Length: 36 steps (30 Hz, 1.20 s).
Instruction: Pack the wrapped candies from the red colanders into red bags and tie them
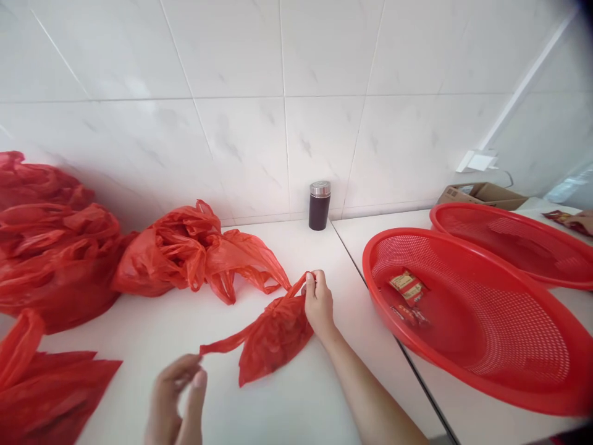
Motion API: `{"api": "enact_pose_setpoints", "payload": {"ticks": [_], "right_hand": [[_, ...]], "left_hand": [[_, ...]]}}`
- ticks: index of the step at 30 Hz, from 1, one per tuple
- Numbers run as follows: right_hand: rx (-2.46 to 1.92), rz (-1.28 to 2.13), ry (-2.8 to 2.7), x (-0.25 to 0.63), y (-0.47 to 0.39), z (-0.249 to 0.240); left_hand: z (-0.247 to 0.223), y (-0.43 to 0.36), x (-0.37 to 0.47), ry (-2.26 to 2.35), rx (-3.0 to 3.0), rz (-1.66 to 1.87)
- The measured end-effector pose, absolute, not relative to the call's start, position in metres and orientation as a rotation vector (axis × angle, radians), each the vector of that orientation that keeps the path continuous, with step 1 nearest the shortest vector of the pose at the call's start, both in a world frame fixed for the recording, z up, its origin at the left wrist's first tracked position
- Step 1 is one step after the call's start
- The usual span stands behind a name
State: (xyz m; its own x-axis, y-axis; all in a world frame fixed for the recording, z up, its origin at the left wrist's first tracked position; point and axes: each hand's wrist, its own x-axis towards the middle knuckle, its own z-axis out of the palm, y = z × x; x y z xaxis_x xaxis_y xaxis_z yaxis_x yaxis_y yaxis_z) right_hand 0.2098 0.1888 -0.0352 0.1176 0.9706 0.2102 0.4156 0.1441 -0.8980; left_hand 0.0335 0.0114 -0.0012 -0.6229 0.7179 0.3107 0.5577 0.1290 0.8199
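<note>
A small red plastic bag (278, 337) with things inside rests on the white table, its neck gathered and its two handles pulled apart. My left hand (178, 395) pinches the end of one handle, stretched out toward the lower left. Around the other handle, at the bag's upper right, the fingers of my right hand (319, 301) are closed. What the bag holds cannot be made out through the plastic. Just behind it, a loose handle of a larger red bag (171, 247) reaches close to my right hand.
More filled red bags (55, 266) are heaped at the left, with flat red bags (50, 395) in front. A dark flask (319, 207) stands by the wall. Two red baskets (463, 364) sit at right, the nearer holding a few wrapped snacks (407, 287). Behind is a cardboard box (486, 196).
</note>
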Motion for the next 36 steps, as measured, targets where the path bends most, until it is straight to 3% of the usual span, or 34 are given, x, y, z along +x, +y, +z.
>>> {"api": "enact_pose_setpoints", "payload": {"ticks": [3, 6, 9, 14, 19, 25, 27, 30, 33, 36], "right_hand": [[-1.121, 0.865, -1.412, 0.207, 0.175, -0.024], [-0.938, 0.94, -1.365, 0.207, 0.163, -0.019], [-0.935, 1.0, -1.316, 0.211, 0.158, -0.017], [-1.038, 1.126, -1.236, 0.217, 0.161, -0.011], [-1.055, 1.2, -1.248, 0.214, 0.16, -0.007], [-1.059, 1.198, -1.335, 0.209, 0.162, -0.021], [-1.117, 1.114, -1.429, 0.207, 0.165, -0.027], [-1.195, 0.802, -1.685, 0.199, 0.174, -0.033], [-1.203, 0.499, -1.941, 0.19, 0.187, -0.037], [-1.22, 0.578, -2.062, 0.183, 0.195, -0.034]], "left_hand": [[0.013, 0.031, 0.043, 2.196, 1.737, 1.645], [0.008, 0.056, 0.064, 2.066, 2.073, 1.247], [0.004, 0.068, 0.07, 2.019, 1.9, 0.918], [0.034, 0.047, 0.036, 1.948, 1.475, 1.021], [0.052, 0.014, -0.036, 2.273, 1.331, 1.054], [0.056, -0.009, -0.084, 3.012, 1.195, 0.876], [0.049, -0.006, -0.072, 3.007, 1.401, 1.064], [0.019, 0.011, -0.037, 2.566, 1.785, 1.311], [-0.02, 0.04, -0.007, 2.281, 1.767, 1.143], [-0.044, 0.078, 0.001, 2.233, 1.543, 1.094]]}}
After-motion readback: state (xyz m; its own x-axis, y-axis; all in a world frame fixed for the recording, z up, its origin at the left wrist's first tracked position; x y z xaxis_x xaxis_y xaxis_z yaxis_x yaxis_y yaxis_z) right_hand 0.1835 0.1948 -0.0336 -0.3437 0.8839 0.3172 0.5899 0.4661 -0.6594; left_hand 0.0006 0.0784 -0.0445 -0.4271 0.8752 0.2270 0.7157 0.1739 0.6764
